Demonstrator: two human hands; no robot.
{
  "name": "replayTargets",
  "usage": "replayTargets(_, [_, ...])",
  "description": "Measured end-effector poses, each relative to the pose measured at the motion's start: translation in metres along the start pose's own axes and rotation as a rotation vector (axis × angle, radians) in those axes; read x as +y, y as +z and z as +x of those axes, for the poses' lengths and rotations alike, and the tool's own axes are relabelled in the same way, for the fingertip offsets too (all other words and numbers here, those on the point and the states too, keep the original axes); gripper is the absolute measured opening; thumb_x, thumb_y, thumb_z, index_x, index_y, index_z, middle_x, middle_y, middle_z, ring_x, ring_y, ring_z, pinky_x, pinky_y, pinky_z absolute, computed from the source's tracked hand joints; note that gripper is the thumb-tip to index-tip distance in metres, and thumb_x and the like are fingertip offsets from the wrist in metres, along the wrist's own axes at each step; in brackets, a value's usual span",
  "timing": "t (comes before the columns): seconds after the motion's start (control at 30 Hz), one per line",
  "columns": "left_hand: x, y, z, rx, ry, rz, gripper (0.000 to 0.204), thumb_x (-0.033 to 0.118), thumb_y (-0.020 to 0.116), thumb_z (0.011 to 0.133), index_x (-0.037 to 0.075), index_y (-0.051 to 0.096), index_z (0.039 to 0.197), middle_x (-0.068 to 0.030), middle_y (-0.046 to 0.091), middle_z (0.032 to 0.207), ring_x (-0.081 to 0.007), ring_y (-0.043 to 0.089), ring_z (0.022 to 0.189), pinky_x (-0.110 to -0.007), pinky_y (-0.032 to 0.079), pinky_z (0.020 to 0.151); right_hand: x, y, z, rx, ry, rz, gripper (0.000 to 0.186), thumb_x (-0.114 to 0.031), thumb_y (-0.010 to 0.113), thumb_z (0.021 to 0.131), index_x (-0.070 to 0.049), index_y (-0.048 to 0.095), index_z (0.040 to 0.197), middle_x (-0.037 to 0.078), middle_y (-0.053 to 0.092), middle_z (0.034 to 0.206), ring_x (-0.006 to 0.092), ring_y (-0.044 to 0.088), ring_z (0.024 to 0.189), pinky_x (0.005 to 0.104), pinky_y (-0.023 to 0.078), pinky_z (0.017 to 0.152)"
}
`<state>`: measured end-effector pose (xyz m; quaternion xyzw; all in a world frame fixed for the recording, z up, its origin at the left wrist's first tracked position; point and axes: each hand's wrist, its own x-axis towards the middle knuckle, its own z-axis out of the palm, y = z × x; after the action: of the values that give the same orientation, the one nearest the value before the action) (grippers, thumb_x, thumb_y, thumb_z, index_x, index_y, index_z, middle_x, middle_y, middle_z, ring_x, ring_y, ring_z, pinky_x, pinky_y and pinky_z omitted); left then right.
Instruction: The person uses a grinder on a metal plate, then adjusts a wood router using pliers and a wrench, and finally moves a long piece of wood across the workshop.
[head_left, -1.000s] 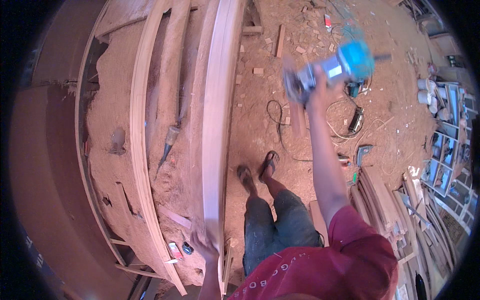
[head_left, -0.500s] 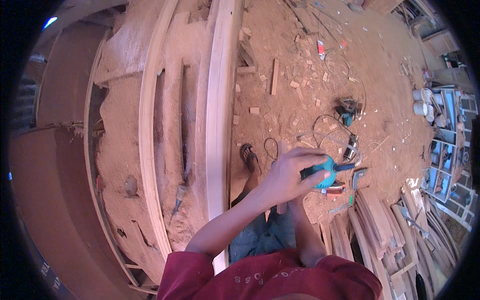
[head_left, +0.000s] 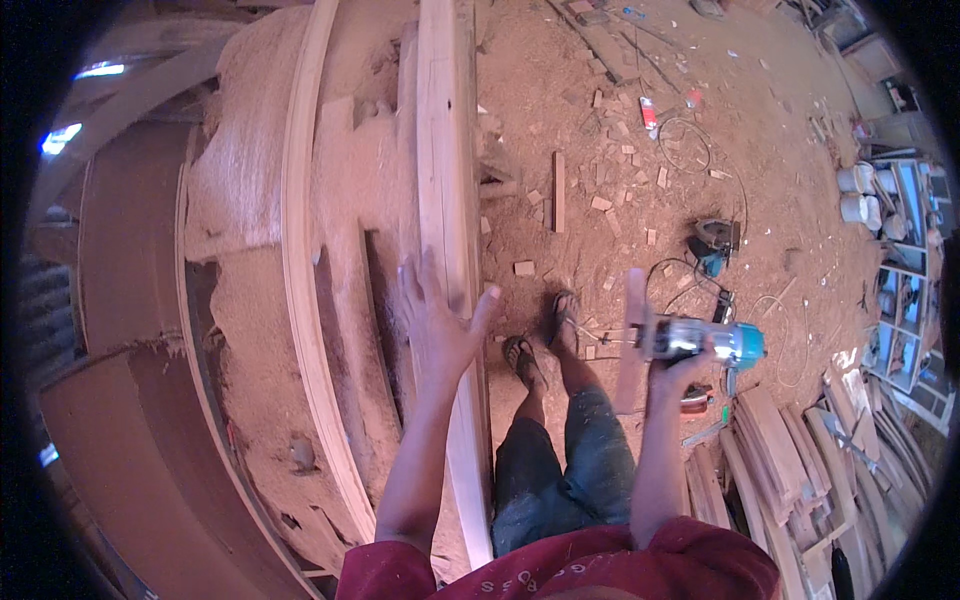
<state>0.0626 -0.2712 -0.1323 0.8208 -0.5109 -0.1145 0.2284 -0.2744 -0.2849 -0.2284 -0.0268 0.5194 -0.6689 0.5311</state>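
Note:
My right hand (head_left: pixel 683 370) grips a trim router (head_left: pixel 690 341) with a silver body and a teal end cap, held sideways over the floor right of my legs. A flat wooden piece (head_left: pixel 631 345), blurred, is at the router's base end; I cannot tell if it is fixed there. My left hand (head_left: pixel 440 325) has its fingers spread over a long planed wooden beam (head_left: pixel 440 180). Whether the palm rests on the beam or hovers just above it is unclear.
A curved timber rail (head_left: pixel 297 240) runs along the sawdust-covered bench at left. A teal power tool (head_left: pixel 712 245) lies on the floor among cables and offcuts. Stacked boards (head_left: pixel 775 445) stand at lower right, near a shelf with white buckets (head_left: pixel 855 195).
My left hand has left the router's teal cap and moved left to the beam. The router has swung sideways in my right hand and shifted right. My view has turned somewhat.

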Motion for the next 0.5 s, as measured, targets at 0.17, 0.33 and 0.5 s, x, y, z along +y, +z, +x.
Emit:
replayTargets(0.17, [0.016,0.043,0.037,-0.107,-0.245,0.327,0.085,0.039,0.066,0.089,0.002,0.023,0.153,-0.0314,0.029,0.151,-0.0478,0.034,0.137,-0.053,0.032,0.112,-0.035,-0.035,0.119,0.049,0.075,0.024,0.06,-0.058,0.046,0.09,-0.006,0.06,0.115,0.013,0.069,0.109,0.0291,0.067,0.098,0.0444,0.054,0.091])
replayTargets(0.33, [-0.005,0.07,0.034,-0.114,-0.19,0.432,0.076,0.039,0.061,0.094,0.013,0.024,0.156,-0.0394,0.041,0.136,-0.0536,0.047,0.122,-0.056,0.041,0.102,0.022,-0.024,0.244,0.26,0.057,0.007,0.055,-0.055,0.046,0.092,-0.007,0.058,0.117,0.012,0.067,0.108,0.031,0.066,0.097,0.0457,0.054,0.09])
replayTargets(0.5, [0.003,0.091,0.039,-0.146,-0.589,0.421,0.076,0.032,0.064,0.094,0.009,0.024,0.154,-0.0271,0.03,0.151,-0.0445,0.033,0.137,-0.05,0.036,0.11,0.156,-0.012,0.409,0.044,0.327,0.108,0.056,-0.058,0.045,0.091,-0.008,0.06,0.113,0.011,0.068,0.108,0.0305,0.065,0.096,0.0456,0.053,0.092])
